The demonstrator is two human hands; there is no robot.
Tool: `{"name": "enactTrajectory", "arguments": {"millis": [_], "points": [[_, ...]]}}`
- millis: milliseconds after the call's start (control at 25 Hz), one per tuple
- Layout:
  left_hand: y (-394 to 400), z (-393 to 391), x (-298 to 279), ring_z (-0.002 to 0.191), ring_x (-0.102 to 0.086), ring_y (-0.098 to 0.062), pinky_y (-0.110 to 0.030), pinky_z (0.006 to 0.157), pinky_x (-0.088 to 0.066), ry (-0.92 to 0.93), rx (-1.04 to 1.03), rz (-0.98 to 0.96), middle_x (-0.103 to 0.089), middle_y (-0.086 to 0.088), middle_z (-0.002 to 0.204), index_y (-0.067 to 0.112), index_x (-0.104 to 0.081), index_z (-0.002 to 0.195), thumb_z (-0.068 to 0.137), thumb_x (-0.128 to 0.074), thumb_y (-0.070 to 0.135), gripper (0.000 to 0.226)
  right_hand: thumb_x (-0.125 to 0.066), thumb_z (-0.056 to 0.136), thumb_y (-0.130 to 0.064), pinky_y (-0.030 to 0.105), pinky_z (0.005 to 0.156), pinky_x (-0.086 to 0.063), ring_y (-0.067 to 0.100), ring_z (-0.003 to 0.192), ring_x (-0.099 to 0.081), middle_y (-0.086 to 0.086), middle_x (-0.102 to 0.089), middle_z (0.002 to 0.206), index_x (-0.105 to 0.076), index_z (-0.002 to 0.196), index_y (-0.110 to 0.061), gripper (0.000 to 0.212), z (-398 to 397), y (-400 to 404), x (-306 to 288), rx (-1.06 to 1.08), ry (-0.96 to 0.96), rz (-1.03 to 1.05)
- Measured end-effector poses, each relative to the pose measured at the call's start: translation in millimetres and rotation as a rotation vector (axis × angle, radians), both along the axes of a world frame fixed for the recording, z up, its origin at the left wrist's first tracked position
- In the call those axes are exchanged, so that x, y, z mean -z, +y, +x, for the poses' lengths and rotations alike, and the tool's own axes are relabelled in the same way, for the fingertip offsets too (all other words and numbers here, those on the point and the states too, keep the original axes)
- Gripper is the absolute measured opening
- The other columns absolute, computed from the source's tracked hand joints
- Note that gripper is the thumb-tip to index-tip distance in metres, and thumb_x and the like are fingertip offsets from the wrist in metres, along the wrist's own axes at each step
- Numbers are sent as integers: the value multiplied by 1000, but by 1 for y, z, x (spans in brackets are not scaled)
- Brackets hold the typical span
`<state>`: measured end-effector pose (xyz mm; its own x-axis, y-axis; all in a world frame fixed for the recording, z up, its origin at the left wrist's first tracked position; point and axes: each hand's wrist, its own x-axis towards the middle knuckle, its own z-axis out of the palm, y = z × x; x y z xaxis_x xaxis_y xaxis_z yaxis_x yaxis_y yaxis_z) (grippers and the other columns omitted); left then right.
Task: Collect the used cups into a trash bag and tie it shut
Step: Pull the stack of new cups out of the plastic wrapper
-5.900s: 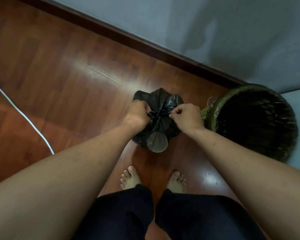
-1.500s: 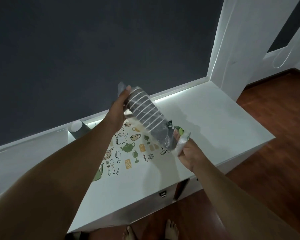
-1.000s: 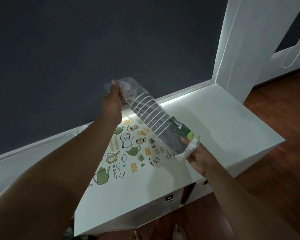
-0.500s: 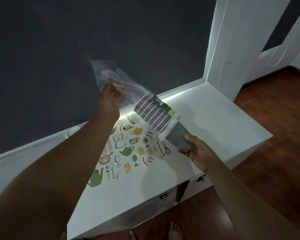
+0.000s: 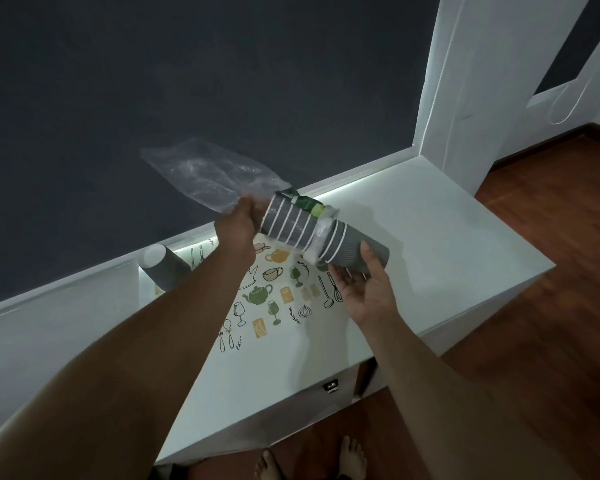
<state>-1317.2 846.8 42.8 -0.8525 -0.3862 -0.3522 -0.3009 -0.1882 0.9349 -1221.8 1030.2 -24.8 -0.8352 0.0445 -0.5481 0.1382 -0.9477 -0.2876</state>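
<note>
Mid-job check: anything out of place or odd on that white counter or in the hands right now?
One thing: a single grey cup lies tipped on its side at the counter's back edge by the wall. The sleeve of grey cups is held over the counter between left hand and right hand, half out of its clear wrapper.

Cups between my hands, above the counter.
My left hand (image 5: 238, 225) grips the sleeve (image 5: 215, 178) end of the cup stack (image 5: 312, 233); my right hand (image 5: 364, 289) cradles the other end, below-right. One cup (image 5: 163, 268) stands on the counter (image 5: 430, 251) left of my left forearm.
</note>
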Motion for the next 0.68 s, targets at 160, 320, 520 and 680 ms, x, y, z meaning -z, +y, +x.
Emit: {"name": "enactTrajectory", "arguments": {"millis": [160, 320, 520, 680], "points": [[-21, -20, -30, 56, -66, -13, -29, 60, -59, 114, -197, 106, -69, -3, 72, 10, -63, 75, 95, -63, 28, 26, -75, 82, -26, 58, 96, -51, 40, 113, -61, 21, -55, 125, -50, 122, -12, 50, 0, 7, 5, 86, -55, -15], [-30, -24, -41, 55, -63, -9, -22, 56, -51, 31, -295, -4, -64, 2, 70, 5, -65, 94, 95, -59, 37, 32, -66, 81, -41, 53, 87, -56, 37, 114, -62, 19, -57, 131, -53, 132, -12, 60, -4, 36, 8, 151, -72, 45], [0, -7, 15, 61, -59, -12, -19, 56, -53, -84, -103, 298, -59, -5, 81, -1, -49, 134, 99, -42, 15, 39, -57, 81, -50, 42, 76, -56, 28, 100, -68, 9, -69, 122, -62, 129, -18, 58, 3, 67, 2, 117, -38, 164], [38, -3, 42, 68, -62, -24, -29, 62, -60, -125, -137, 532, -63, -13, 88, 3, -53, 109, 97, -40, 17, 23, -63, 80, -53, 48, 90, -52, 31, 109, -65, 14, -67, 125, -63, 125, -16, 58, 9, 72, 1, 58, -61, 249]]}}
